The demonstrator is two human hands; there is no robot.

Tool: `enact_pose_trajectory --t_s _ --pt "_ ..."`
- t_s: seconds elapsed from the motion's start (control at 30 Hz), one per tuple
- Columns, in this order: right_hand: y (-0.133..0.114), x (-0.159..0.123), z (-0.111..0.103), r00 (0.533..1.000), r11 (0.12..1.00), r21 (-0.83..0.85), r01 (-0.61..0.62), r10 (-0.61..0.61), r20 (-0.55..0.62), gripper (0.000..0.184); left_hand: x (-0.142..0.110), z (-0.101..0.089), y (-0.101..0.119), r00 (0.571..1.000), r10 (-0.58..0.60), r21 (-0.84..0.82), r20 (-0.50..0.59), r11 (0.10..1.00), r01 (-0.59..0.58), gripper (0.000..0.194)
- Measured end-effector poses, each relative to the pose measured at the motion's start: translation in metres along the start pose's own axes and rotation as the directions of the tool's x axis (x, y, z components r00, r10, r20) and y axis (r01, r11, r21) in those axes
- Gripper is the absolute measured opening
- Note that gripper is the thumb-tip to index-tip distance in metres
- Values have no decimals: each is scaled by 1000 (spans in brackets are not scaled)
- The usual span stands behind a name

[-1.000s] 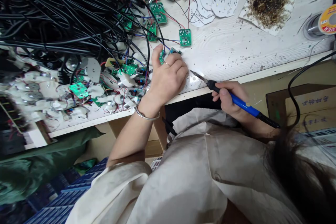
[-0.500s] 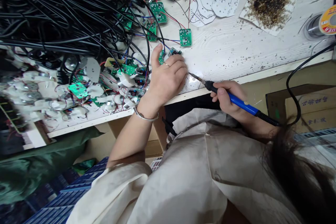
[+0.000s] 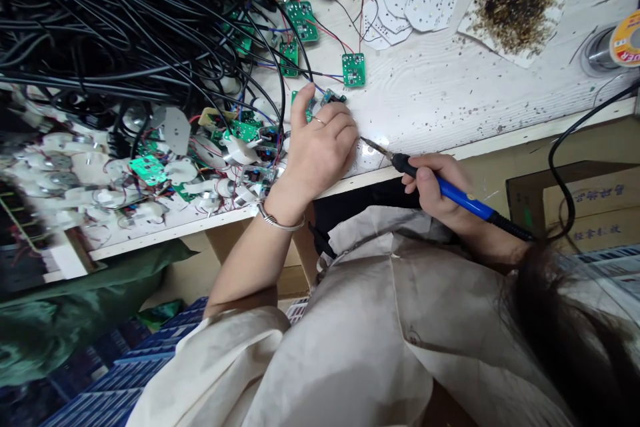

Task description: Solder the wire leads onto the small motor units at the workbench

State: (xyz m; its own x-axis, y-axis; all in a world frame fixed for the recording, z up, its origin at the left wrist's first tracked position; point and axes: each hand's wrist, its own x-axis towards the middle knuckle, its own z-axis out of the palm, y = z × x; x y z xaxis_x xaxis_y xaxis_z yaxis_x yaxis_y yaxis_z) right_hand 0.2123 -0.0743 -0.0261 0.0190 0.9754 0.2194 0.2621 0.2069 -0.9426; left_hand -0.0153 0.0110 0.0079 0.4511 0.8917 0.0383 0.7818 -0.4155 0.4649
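A blue-handled soldering iron [image 3: 457, 195] is gripped in my right hand [image 3: 433, 188]. Its tip points left, close beside the fingers of my left hand [image 3: 320, 147]. Those fingers are curled down at the bench's front edge, with the thumb raised; whatever they pinch is hidden underneath. Partly covered by that hand lies a white LED board [image 3: 371, 153], near the iron's tip. Just beyond the knuckles is a small circuit board [image 3: 333, 97] with components. Farther back a green circuit board [image 3: 353, 70] rests on the bench with thin wires attached.
Black cables [image 3: 150, 27] are heaped at the upper left. Below them lie white motor-like parts [image 3: 90, 170] and green boards. White LED boards [image 3: 433, 0] are stacked at the back. A residue-covered pad [image 3: 517, 3] and a solder spool [image 3: 625, 40] are at the right.
Both hands keep nearly the same pose, and the iron's tip stays beside the left fingers. The view has shifted very slightly.
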Motion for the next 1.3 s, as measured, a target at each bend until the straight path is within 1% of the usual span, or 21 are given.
enact_pose_trajectory --t_s 0.1,0.2,0.33,0.43,0.5,0.53,0.57,0.63,0.67,0.7,0.8,0.83,0.9,0.97,1.0,1.03,1.1,1.17,1.23,1.3 --pt "-2 2 0 1000 999 -35 7 -6 25 23 0 -1 2 1000 -13 3 13 1000 13 14" --pt "-1 1 0 1000 1000 0 6 -6 -20 18 1 -1 3 999 -5 41 47 999 3 18" --pt "1 -2 0 997 996 85 3 4 -72 17 -1 2 0 1000 19 52 5 998 -19 19" --pt "0 1 0 998 994 108 30 -23 -63 17 -2 4 -3 998 68 92 -16 994 -66 21" --pt "1 6 2 995 992 92 88 -82 -63 21 -3 5 -5 995 102 128 -6 987 -101 23" --pt "3 9 4 988 987 67 144 -140 -61 25 -4 5 -6 994 110 135 -2 985 -108 23" --pt "5 13 7 975 976 32 215 -212 -63 29 -4 5 -6 994 109 135 -1 985 -108 22" --pt "10 17 11 930 934 -24 357 -357 -81 34 -6 4 -8 995 100 126 -1 987 -99 21" --pt "12 19 12 915 920 -30 390 -391 -100 36 -8 3 -9 995 102 132 6 986 -101 21" --pt "14 20 13 910 919 -18 394 -393 -129 37 -10 1 -10 994 111 151 19 982 -113 21" --pt "16 21 6 932 951 42 307 -292 -214 38 -20 -8 -15 987 144 216 77 964 -158 24" --pt "16 23 1 932 955 23 294 -282 -228 39 -24 -12 -17 986 142 214 91 964 -158 25" --pt "16 28 -12 917 944 -81 320 -330 -224 38 -33 -18 -23 988 116 184 105 974 -134 26" --pt "18 37 -27 887 890 -234 391 -432 -163 33 -42 -23 -30 989 94 165 110 980 -111 26" --pt "18 44 -34 875 854 -304 423 -472 -106 30 -46 -25 -33 989 96 171 113 979 -115 26" --pt "19 51 -40 876 824 -356 440 -481 -30 27 -49 -27 -36 987 110 183 116 974 -130 26" --pt "21 69 -48 889 795 -404 453 -438 135 23 -53 -29 -39 981 158 201 114 963 -179 25" --pt "23 93 -52 887 798 -395 456 -368 280 26 -54 -30 -40 972 209 219 106 949 -228 24" --pt "26 121 -51 864 798 -375 472 -334 376 31 -53 -30 -37 967 237 256 97 933 -254 24" --pt "30 149 -48 844 779 -388 494 -321 430 33 -52 -30 -32 963 254 324 89 907 -269 25"
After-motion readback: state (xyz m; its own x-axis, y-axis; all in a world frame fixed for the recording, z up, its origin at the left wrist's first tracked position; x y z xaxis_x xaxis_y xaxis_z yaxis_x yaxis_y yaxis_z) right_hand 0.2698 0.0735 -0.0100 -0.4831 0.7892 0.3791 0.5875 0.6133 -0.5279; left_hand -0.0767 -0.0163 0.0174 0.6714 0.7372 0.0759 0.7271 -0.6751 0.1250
